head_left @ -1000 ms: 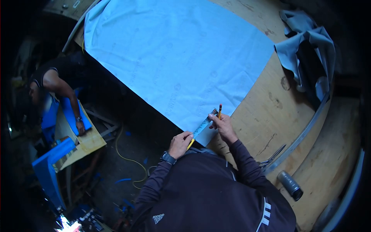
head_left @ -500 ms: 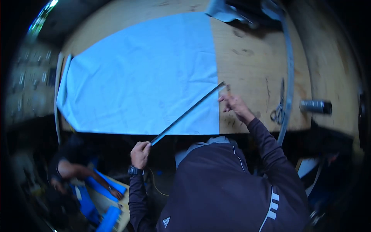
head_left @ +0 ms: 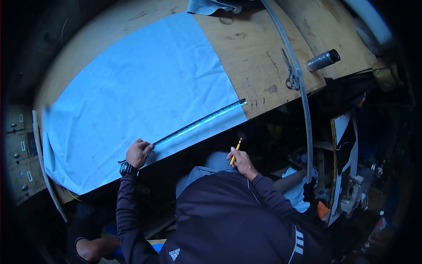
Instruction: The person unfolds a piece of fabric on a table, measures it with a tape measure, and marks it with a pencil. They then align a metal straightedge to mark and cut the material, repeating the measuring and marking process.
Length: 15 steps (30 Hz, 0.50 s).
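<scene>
My left hand (head_left: 138, 154) is closed on the near end of a long dark ruler (head_left: 198, 123) with markings along it. The ruler lies slantwise over a light blue sheet of material (head_left: 136, 79), and its far tip reaches the sheet's right edge. In my right hand (head_left: 244, 163) is a yellow pencil (head_left: 235, 152), gripped between the fingers and tilted upward with its reddish end up. That hand is close to my body, off the table's front edge and apart from the sheet.
Scissors (head_left: 289, 72) lie on the wooden table (head_left: 246, 48) beside a long curved metal strip (head_left: 303, 101) that hangs over the edge. A dark cylinder (head_left: 323, 60) lies further right. Drawers (head_left: 20, 154) stand at far left. Another person's arm (head_left: 96, 248) shows at lower left.
My right hand has drawn back from the ruler's far end toward my body with the pencil. My left hand has moved onto the sheet, and the ruler now lies at a shallower slant. The view has turned.
</scene>
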### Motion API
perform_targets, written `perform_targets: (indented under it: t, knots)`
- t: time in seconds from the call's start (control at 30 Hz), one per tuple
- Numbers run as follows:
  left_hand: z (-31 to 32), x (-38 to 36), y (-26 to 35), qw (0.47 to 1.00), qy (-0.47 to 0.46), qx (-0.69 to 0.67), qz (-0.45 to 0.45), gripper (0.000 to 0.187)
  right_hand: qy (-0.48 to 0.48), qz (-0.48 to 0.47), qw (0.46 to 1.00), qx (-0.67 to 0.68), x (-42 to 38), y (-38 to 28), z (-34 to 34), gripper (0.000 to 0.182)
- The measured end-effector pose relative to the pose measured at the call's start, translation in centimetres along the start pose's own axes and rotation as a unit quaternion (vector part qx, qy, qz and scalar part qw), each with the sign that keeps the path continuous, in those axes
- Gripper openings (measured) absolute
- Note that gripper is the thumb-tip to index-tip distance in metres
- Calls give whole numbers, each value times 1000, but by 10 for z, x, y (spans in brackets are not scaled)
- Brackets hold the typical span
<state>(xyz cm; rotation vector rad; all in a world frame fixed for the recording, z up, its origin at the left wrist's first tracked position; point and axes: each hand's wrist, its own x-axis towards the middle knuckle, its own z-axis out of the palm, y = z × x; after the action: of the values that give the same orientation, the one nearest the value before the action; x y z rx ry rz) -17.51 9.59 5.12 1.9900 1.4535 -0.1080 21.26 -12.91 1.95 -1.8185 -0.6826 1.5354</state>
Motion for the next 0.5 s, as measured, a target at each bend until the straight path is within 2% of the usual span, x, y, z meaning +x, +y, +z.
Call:
perform_targets:
  t: [0.07,0.17,0.27,0.5]
  knots:
    - [3,5,-4,1000,-8,17,8,29,37,8,999,23,-13,6,19,61]
    - [11,4,-9,1000,-2,11,18,30,35,2,998,47,-8,18,36,55]
    - [12,1,-13,1000,-6,1,20,29,34,-52,998,7,0,10,39,52]
    - [14,-2,-10,1000,3,26,13,30,90,-119,989,14,21,5,43,43]
